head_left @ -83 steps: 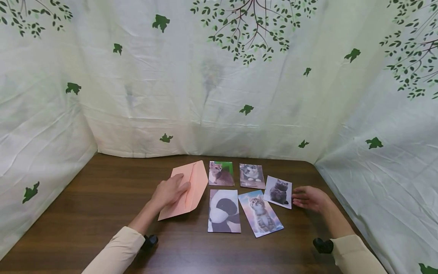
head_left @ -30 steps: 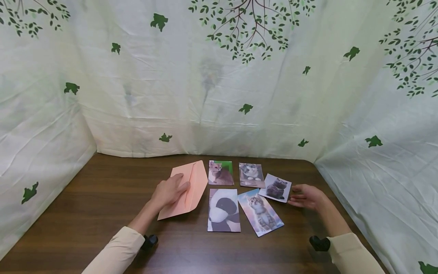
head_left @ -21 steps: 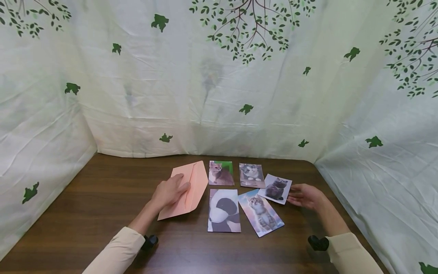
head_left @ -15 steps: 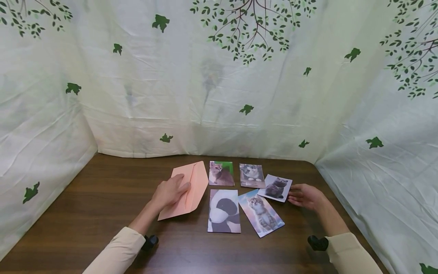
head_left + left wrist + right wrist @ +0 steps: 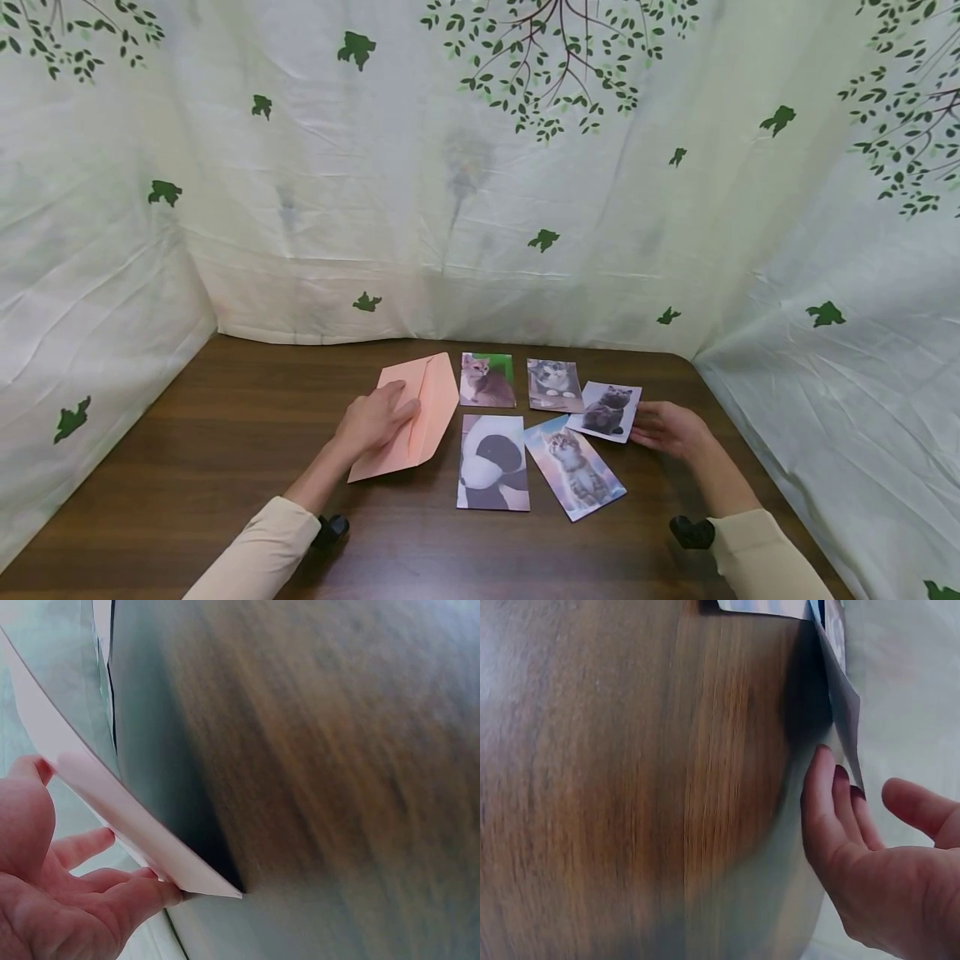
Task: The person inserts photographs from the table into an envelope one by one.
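Observation:
My left hand (image 5: 375, 421) rests on a pink envelope (image 5: 431, 417), fingertips against its upper face. In the left wrist view the envelope (image 5: 131, 806) slants up from the dark wooden table. At the right, the fairly straight fingers of my right hand (image 5: 672, 429) touch the right edge of a grey cat photo card (image 5: 607, 412). In the right wrist view this card (image 5: 845, 712) is tilted, the fingertips at its near end and the thumb apart. Its left corner overlaps a kitten card on a pastel background (image 5: 577, 475).
A card of a brown cat on green (image 5: 486, 383) and a grey-and-white kitten card (image 5: 552, 387) lie at the back. A panda card (image 5: 492, 467) lies in front. White leaf-print cloth (image 5: 465, 208) hangs behind the table (image 5: 225, 433) and along both sides.
My right hand has moved slightly left, and the grey cat card has shifted left and turned with it, onto the pastel kitten card. The left hand and envelope have stayed put.

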A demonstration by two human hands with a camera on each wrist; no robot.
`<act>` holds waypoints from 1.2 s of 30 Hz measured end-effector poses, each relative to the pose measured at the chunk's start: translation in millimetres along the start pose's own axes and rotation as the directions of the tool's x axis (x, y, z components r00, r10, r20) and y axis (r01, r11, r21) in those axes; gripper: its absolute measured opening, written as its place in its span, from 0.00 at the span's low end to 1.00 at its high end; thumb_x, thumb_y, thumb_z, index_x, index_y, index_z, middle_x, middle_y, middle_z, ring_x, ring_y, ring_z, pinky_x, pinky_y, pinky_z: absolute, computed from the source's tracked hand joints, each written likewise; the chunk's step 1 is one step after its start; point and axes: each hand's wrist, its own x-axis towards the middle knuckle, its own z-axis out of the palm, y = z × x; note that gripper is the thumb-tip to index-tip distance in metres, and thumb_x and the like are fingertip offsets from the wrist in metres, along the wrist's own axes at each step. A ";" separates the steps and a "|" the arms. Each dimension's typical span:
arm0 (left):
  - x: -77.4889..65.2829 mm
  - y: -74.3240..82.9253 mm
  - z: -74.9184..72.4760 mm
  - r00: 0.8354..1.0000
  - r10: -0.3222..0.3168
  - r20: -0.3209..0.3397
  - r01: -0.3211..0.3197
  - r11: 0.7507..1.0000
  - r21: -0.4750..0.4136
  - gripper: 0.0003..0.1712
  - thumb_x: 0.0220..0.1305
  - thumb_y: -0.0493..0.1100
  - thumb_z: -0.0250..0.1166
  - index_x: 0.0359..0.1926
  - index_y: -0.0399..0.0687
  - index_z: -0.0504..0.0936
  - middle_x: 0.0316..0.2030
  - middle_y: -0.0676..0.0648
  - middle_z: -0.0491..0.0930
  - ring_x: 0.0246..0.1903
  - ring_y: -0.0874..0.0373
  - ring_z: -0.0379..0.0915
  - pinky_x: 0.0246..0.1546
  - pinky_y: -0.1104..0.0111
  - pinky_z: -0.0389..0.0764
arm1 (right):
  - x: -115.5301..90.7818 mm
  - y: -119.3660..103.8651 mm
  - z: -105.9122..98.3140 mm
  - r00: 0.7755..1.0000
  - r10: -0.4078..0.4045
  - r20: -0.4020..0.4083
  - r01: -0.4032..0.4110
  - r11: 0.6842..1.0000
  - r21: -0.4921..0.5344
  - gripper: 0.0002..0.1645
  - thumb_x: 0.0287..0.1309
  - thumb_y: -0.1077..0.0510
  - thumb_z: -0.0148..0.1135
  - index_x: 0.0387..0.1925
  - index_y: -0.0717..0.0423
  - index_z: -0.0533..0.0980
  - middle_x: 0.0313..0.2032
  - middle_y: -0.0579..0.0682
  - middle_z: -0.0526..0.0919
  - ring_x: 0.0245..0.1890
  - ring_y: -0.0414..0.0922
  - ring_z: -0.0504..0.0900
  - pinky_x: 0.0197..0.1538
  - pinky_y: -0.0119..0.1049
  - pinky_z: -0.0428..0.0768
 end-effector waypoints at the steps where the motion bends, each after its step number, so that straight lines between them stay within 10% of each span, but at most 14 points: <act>1: -0.4 0.2 -0.3 1.000 0.001 -0.002 -0.001 1.000 0.002 0.35 0.74 0.56 0.52 0.70 0.34 0.69 0.66 0.33 0.74 0.61 0.29 0.72 0.61 0.41 0.71 | 0.1 0.1 0.5 1.000 -0.009 0.004 0.009 1.000 0.001 0.28 0.74 0.58 0.49 0.68 0.69 0.60 0.71 0.75 0.60 0.43 0.50 0.82 0.54 0.45 0.84; 13: -1.0 0.3 -0.1 1.000 -0.009 0.000 0.009 1.000 -0.004 0.36 0.75 0.56 0.52 0.71 0.35 0.69 0.67 0.33 0.73 0.61 0.28 0.72 0.61 0.42 0.71 | 1.3 2.1 4.0 0.997 -0.064 -0.035 0.065 0.997 0.033 0.22 0.70 0.63 0.54 0.60 0.72 0.68 0.34 0.51 0.84 0.34 0.46 0.86 0.43 0.43 0.87; 36: -2.6 -2.6 1.1 0.999 0.002 -0.037 -0.002 1.000 0.003 0.34 0.73 0.55 0.54 0.70 0.36 0.70 0.64 0.32 0.76 0.58 0.29 0.75 0.58 0.42 0.73 | 6.0 4.1 1.3 0.997 -0.082 -0.012 0.083 0.995 0.058 0.23 0.69 0.67 0.54 0.62 0.74 0.66 0.29 0.49 0.87 0.29 0.44 0.89 0.39 0.40 0.87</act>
